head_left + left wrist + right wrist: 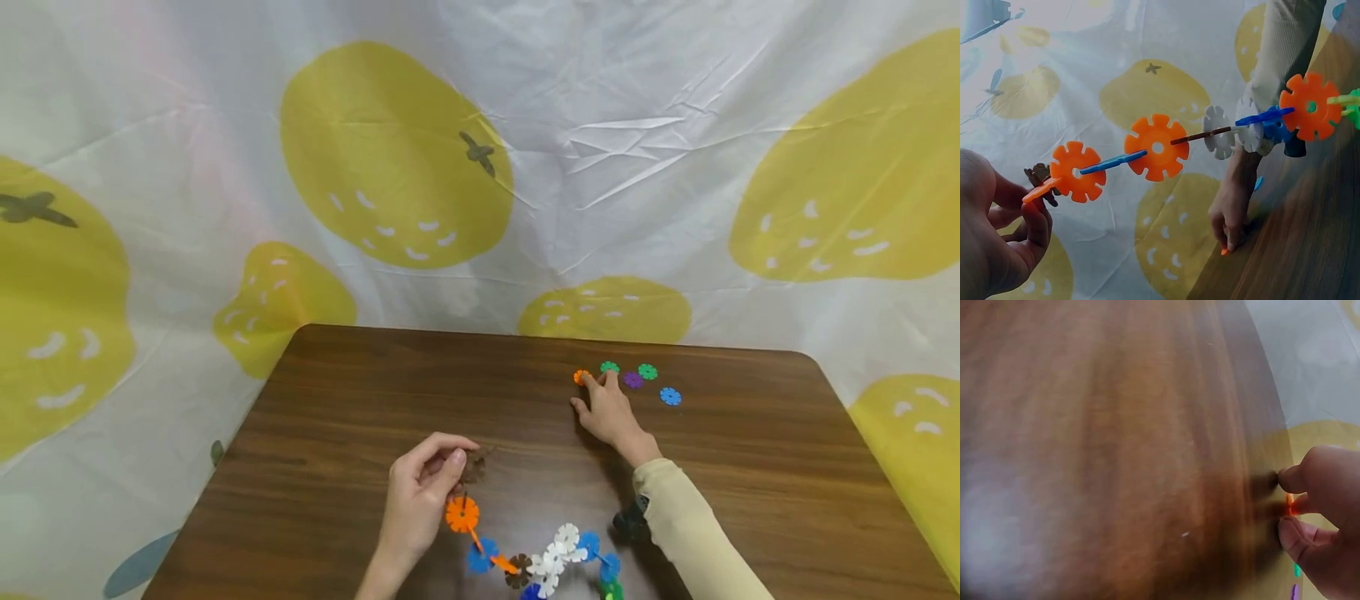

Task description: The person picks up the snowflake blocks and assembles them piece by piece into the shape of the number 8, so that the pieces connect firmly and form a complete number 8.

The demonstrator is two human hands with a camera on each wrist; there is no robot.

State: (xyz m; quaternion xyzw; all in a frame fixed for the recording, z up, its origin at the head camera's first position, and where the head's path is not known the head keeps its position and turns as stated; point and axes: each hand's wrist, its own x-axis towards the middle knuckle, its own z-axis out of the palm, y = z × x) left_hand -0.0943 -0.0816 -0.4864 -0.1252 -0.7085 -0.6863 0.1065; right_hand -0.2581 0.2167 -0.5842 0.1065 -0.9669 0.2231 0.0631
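Observation:
My left hand pinches one end of a chain of slotted plastic snowflake discs, beside a brown disc. From there the chain runs on through an orange disc, a blue disc and a white cluster. The left wrist view shows the chain stretched out in the air, its orange discs linked by edge-on blue and brown ones. At the far side of the table, my right hand touches a loose orange disc lying flat, with a fingertip on it and thumb apart.
Close by the right hand lie a green disc, a purple disc, another green disc and a blue disc. The brown wooden table meets a fruit-printed curtain at its far edge.

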